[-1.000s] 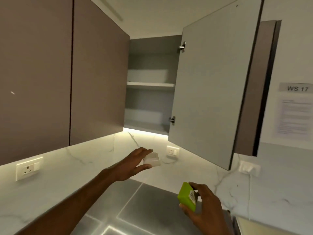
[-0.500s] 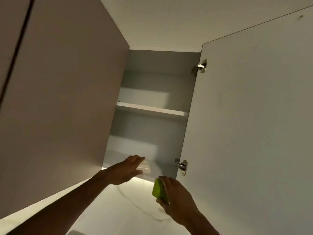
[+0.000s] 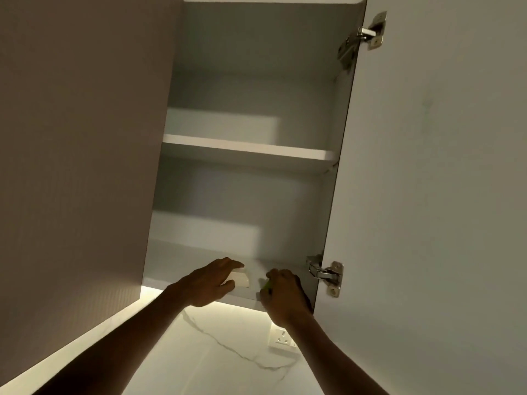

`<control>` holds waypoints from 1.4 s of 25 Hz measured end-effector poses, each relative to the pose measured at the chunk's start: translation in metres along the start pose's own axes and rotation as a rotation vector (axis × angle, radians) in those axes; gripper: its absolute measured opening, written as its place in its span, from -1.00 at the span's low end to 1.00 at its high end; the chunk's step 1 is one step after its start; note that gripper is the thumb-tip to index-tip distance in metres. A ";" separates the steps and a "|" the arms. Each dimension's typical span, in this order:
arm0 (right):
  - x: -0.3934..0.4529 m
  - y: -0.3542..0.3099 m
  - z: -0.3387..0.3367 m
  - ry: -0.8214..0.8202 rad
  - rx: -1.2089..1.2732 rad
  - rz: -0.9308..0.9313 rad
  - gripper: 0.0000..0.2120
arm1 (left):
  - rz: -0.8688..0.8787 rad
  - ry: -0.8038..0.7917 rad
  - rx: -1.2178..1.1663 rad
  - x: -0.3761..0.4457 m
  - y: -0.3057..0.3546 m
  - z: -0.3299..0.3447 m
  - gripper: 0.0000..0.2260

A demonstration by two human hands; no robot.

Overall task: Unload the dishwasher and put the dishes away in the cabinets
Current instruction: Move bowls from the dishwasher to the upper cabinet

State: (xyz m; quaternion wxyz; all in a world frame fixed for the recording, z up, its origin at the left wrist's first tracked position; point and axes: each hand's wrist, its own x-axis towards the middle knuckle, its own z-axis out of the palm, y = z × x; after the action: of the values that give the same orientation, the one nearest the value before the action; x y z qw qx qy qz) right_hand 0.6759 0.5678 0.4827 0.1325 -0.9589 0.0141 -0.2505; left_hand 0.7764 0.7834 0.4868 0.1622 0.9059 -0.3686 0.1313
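Left hand [image 3: 209, 283] gripping a white container [image 3: 241, 279], right hand [image 3: 285, 292] gripping a green item [image 3: 267, 285], both at the bottom cabinet shelf [image 3: 182, 266]

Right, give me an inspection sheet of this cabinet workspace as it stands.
Surface: bottom shelf of the open cabinet, both hands at its front edge.
Job's things: white container and green container, both at shelf level; green one mostly hidden.
Clutter: nothing seen on the upper shelf.
Hands: left hand holds the white container; right hand grips the green one.
Cables: nothing seen.
Surroundings: open door with two hinges, marble backsplash, wall socket.
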 end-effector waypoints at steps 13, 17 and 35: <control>-0.003 -0.002 0.030 0.309 -0.100 -0.027 -0.22 | 0.061 0.059 -0.162 0.004 -0.012 0.010 -0.38; -0.006 -0.003 0.026 0.306 -0.062 -0.073 -0.08 | 0.000 0.152 -0.017 0.002 -0.001 0.010 -0.34; -0.347 0.087 -0.212 0.672 -0.224 -0.109 -0.29 | 0.238 0.588 0.109 -0.194 0.356 0.023 -0.22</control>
State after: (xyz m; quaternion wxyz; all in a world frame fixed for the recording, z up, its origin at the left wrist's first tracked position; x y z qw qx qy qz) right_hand 0.2738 0.4640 0.4724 0.0010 -0.8308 0.0328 -0.5556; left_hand 0.3917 0.6556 0.4667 0.1964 0.7871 -0.4016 0.4250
